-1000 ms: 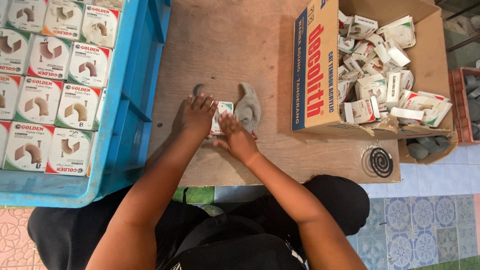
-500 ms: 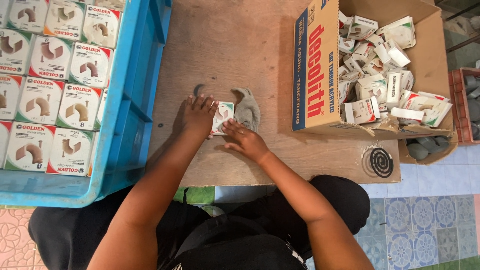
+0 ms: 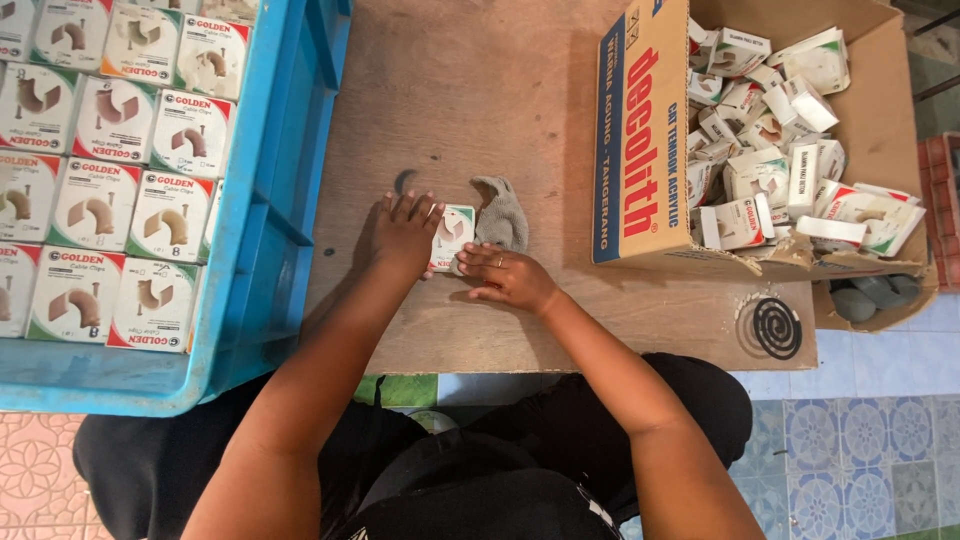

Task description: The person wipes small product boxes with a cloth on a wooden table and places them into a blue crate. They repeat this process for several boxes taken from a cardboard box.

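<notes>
Pressing down on a small box (image 3: 452, 236) with both hands, we keep it flat on the wooden desk (image 3: 500, 100), near the middle of its near half. Our left hand (image 3: 405, 232) lies spread over the box's left edge, fingers straight and loosely fanned, palm down, not curled round anything. Our right hand (image 3: 508, 277) rests just near and right of the box, its fingers partly bent, the tips touching the box's near right corner; it grips nothing that we can see.

We see the box as white cardboard, roughly square, with a green corner and a pale brownish picture on its top face; our left hand covers part of it. A crumpled grey cloth (image 3: 500, 215) lies touching its right side.

To the left stands a blue crate (image 3: 290, 200) packed with rows of similar white boxes (image 3: 120, 180). To the right sits an open carton (image 3: 640, 140) holding a loose heap of folded flat boxes (image 3: 770, 130). A dark coil (image 3: 776, 327) lies on the desk's near right corner.
</notes>
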